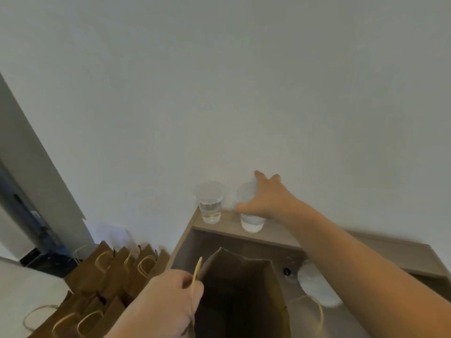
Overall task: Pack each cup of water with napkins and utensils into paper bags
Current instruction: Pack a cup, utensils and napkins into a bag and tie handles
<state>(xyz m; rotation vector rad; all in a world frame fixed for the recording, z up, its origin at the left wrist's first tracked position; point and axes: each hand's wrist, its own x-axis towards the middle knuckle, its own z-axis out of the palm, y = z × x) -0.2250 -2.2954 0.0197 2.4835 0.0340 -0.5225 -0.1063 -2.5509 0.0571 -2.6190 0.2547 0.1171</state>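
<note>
- Head view, step in hand: fetching a cup of water for the paper bag held ready; judged an early part of this bag's packing, since the cup is not yet off its ledge.
- Right hand (266,198): reaches forward to the raised back ledge (280,236) of the bench, fingers curled over the top of the cup (252,222) and thumb on its near side, gripping it round the upper body.
- Cup: clear, lidded, part-filled; stands at the left end of the ledge, close to the wall; long axis vertical, mouth up.
- Second cup (210,203): same kind, upright, just beside the first, at the ledge's left corner, untouched.
- Third cup (314,284): lower on the bench, partly under the right forearm (blurred; contents unclear).
- Left hand (166,301): pinches the left rim and handle (197,269) of the paper bag (273,284), holding it open.
- Paper bag: stands on the lower bench surface at the near edge, mouth up, long axis vertical.
- Spare bags (109,272): folded brown stack left of the bench.
- Next move, as judged: lift the cup straight, keep it level, carry it back over the bag's mouth and lower it in upright; a tilt risks spilling.
</note>
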